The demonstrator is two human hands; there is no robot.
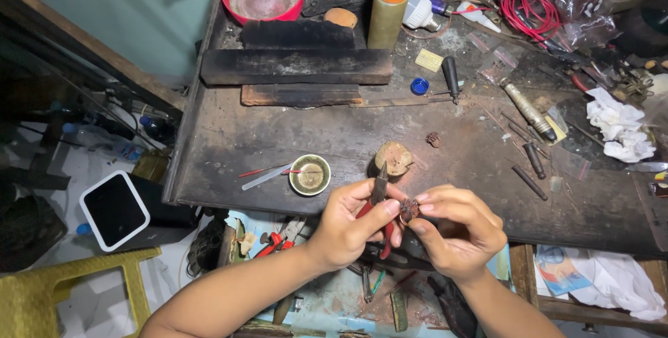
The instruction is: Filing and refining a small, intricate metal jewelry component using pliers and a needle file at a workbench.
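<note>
Right now my left hand (348, 223) grips the red-handled pliers (379, 202), tips pointing up, while my right hand (456, 230) pinches the small rough brown bead (409, 208) just above the workbench (278, 164) edge, so I judge the work mid-way, nothing set down finished.

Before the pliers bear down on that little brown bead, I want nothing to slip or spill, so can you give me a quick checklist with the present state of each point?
1. Bead pinched in the right hand fingertips: ok.
2. Red-handled pliers held in the left hand: ok.
3. Plier tips set on the bead: not ok, they point up past it.
4. Small round dish clear of both hands: ok, it sits apart on the dark workbench.
5. Bead free of cracks: cannot tell, too small.
6. Wire ring at the bead closed: cannot tell.
</note>
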